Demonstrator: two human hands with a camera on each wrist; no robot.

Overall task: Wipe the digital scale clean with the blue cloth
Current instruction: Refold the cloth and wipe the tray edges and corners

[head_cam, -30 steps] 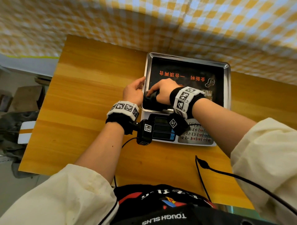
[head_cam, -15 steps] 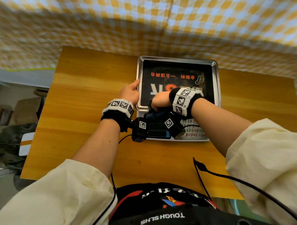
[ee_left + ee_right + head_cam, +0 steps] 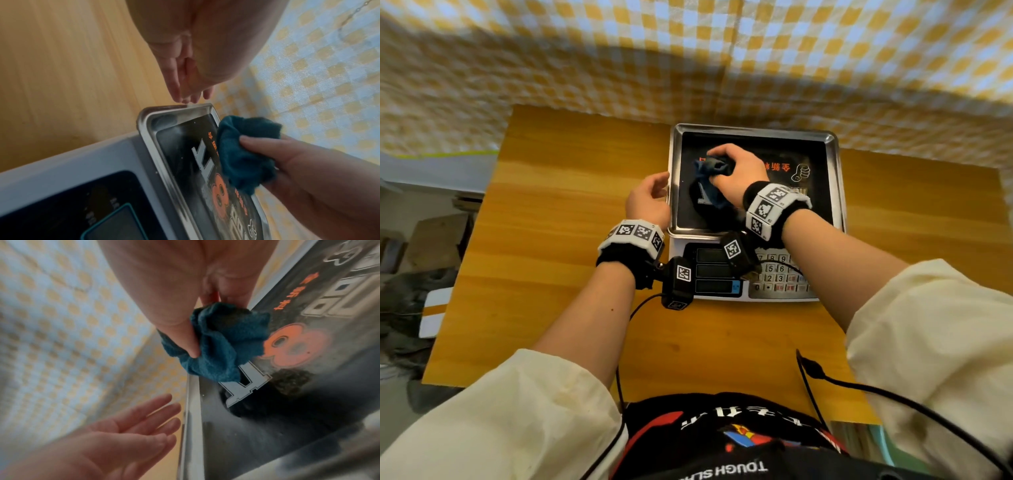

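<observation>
Backdrop: yellow-checked cloth hangs behind a wooden table.
Right hand: right hand bunches the blue cloth, fingers curled round it, pressing it on the digital scale, upper left part of the steel tray.
Left hand: left hand spread flat, fingers straight, just beside the tray's left rim.
Change: cloth now farther up the tray than half a second ago.
Around: keypad and display near the wrists, partly hidden by wrist cameras.

Yellow-and-white checkered cloth hanging behind a wooden table. Black cable trailing over the near edge. Cardboard box and dark clutter on the floor, left.
</observation>
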